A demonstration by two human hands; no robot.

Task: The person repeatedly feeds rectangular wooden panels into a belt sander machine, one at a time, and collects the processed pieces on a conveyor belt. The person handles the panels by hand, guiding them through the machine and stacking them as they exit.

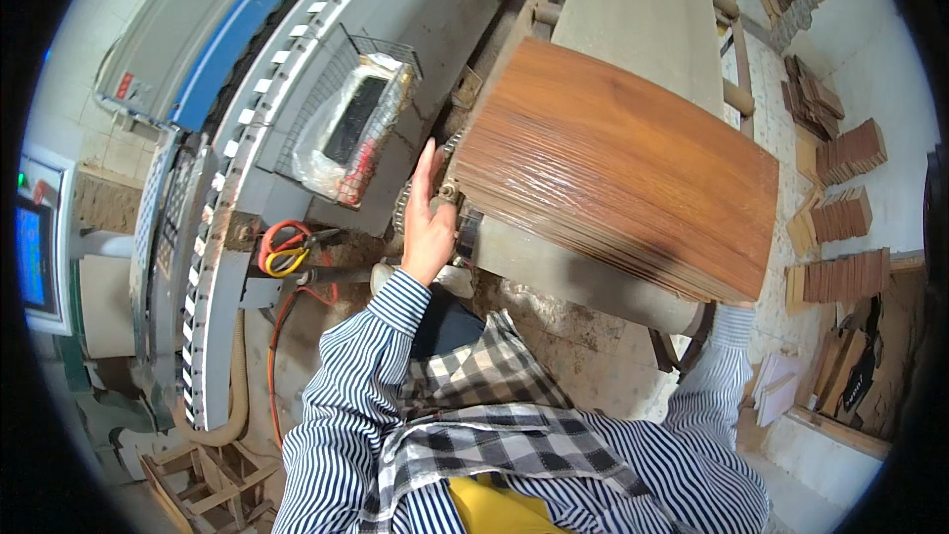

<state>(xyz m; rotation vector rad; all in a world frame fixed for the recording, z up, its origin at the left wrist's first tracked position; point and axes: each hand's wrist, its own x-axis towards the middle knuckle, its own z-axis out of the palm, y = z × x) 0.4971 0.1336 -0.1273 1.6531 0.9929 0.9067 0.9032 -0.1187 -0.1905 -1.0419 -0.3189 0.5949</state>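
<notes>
A stack of thin reddish-brown wood-grain planks (623, 148) lies on a grey belt (647, 0) in front of me. Beside the stack's left end is my left hand (431, 222), its fingers stretched out and pointing away from me. Its palm side faces the plank ends and a brass-coloured fitting (451, 190); whether it touches them I cannot tell. My right arm, in a striped sleeve (730, 331), reaches to the stack's near right corner. The right hand's fingers are hidden there by the planks.
At left runs a long grey and blue machine (237, 30) with a screen (35, 247). A wire basket (297, 153) and scissors with red and yellow handles (285, 249) are on its near side. More stacked brown pieces (845, 277) stand along the right wall.
</notes>
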